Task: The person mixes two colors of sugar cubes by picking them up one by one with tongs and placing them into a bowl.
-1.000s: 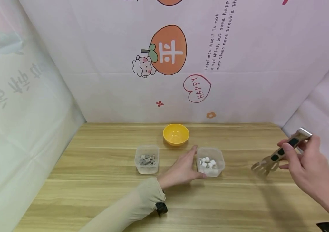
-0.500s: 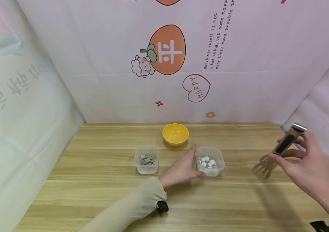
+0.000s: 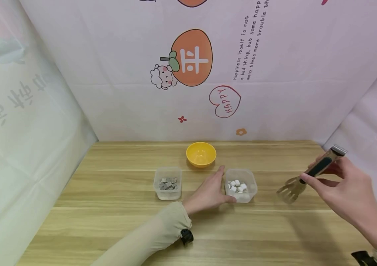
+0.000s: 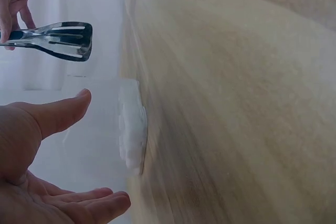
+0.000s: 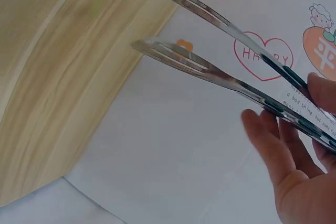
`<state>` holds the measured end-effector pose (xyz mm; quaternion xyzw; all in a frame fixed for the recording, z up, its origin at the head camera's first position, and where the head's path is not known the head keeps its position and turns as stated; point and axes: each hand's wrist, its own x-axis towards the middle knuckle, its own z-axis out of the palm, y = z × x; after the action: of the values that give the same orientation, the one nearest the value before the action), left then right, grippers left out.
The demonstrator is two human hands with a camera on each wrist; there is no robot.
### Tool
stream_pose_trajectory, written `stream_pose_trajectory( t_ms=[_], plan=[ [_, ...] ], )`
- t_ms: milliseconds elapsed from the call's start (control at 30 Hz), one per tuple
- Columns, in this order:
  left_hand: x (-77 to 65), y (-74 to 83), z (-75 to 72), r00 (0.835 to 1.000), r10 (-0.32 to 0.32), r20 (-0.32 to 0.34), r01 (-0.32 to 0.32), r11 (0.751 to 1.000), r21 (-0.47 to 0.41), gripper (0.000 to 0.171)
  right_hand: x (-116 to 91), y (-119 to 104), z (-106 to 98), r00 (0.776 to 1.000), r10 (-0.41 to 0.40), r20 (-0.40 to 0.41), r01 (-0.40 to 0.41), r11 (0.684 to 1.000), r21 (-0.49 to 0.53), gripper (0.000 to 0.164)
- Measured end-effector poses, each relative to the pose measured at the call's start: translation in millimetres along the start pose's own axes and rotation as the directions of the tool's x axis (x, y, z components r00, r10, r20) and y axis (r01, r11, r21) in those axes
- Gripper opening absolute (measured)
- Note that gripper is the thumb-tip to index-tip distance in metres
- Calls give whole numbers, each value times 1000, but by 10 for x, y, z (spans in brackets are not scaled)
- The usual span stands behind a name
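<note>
My right hand (image 3: 351, 188) holds metal serving tongs (image 3: 318, 168) with dark grip inlays, above the right side of the table. Their slotted heads (image 5: 178, 51) point down and left; in the right wrist view the two arms stand apart. My left hand (image 3: 208, 192) is at the left side of a clear plastic container (image 3: 253, 181) of small white pieces (image 3: 238, 186). Its thumb lies by the near corner and the fingertips by the far left corner. In the left wrist view, thumb and fingers (image 4: 100, 205) are stretched out and spread.
A second clear container (image 3: 168, 195) with small grey cubes (image 3: 168, 183) stands left of my left hand. The yellow bowl (image 3: 201, 157) sits behind, between both containers. A printed white sheet (image 3: 125, 81) rises along the wooden table's (image 3: 108, 214) back edge.
My right hand has moved the tongs a little left, turning them along the way. The left hand and the containers have stayed in place.
</note>
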<state>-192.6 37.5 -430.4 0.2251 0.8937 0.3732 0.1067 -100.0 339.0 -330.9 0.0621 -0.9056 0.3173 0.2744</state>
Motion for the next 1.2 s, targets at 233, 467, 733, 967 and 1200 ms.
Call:
stream_pose_trajectory(
  t_ms=[233, 467, 733, 967, 1200],
  plan=[
    [51, 3, -5, 1000, 5, 7, -6, 999, 37, 121, 14, -71, 13, 996, 27, -81, -27, 1000, 0, 41],
    [90, -24, -6, 1000, 25, 18, -25, 1000, 19, 118, 29, -89, 15, 998, 60, -32, -59, 998, 24, 37],
    [124, -40, 21, 998, 61, 17, -61, 998, -19, 117, 29, -140, 68, 994, 88, -66, -75, 982, 173, 40],
    [165, -56, 33, 997, 82, 8, -81, 995, -60, 108, 54, -245, 101, 984, 110, -141, -74, 968, 240, 30],
    [183, -57, 24, 997, 71, 22, -68, 991, -112, 109, 57, -302, 130, 982, 116, -152, -76, 966, 247, 23]
  ],
)
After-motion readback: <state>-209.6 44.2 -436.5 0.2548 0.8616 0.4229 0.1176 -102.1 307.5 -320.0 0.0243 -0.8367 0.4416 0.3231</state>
